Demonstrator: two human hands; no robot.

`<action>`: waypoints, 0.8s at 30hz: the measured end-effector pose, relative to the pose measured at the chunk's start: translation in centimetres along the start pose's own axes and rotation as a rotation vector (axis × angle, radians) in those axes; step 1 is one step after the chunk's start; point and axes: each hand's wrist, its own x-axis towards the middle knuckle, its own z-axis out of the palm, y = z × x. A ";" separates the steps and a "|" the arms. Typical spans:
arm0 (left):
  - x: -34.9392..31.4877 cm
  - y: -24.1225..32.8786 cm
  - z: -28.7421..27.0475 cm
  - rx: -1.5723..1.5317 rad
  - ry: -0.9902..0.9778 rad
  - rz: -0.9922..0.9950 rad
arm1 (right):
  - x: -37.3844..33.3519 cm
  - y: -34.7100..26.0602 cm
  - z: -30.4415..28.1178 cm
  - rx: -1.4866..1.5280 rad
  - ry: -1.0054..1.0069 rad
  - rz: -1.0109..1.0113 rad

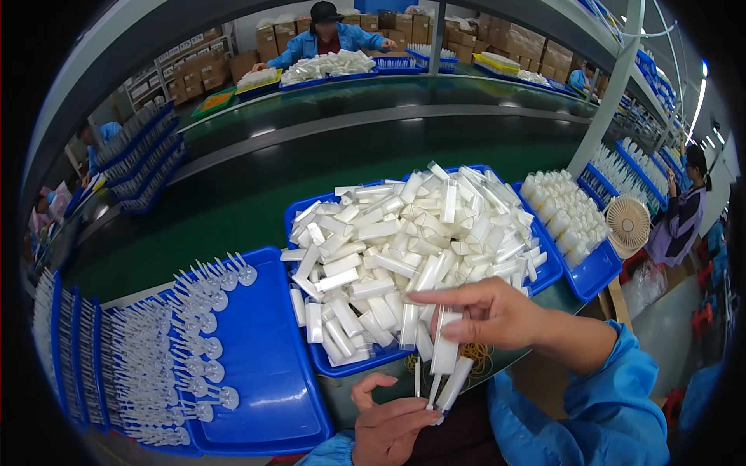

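Note:
Low in the middle, my left hand [392, 427] is closed round the lower end of a slim white plastic piece [457, 382], with thin upright parts beside it. Its exact kind is partly hidden by my fingers. Just above, my right hand [501, 314] has its index finger stretched out to the left. Between thumb and curled fingers it grips a white rectangular sleeve [445, 353], whose lower end hangs over the left hand's piece. Behind the hands, a large heap of similar white sleeves [396, 241] with clear edges fills a blue tray [556, 272].
At left, a blue tray [264, 373] holds rows of clear stemmed pieces [202, 334]. Another blue tray [594, 276] of white parts stands at right, near a beige fan [628, 225]. Rubber bands [478, 361] lie by my right hand. A co-worker [326, 39] sits across the green belt [256, 179].

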 end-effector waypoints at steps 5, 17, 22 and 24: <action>-0.4 0.0 0.1 -0.001 0.076 0.015 | -1.0 0.0 1.7 -0.198 -0.034 -0.011; -1.3 0.1 0.0 -0.125 0.308 -0.172 | 6.3 0.5 -0.2 -1.403 0.353 -0.521; -1.2 0.3 0.4 -0.332 0.431 -0.250 | 9.7 1.7 -1.5 -1.913 0.303 -0.340; -1.3 0.3 0.1 -0.303 0.436 -0.268 | 9.8 1.4 -1.2 -1.896 0.289 -0.362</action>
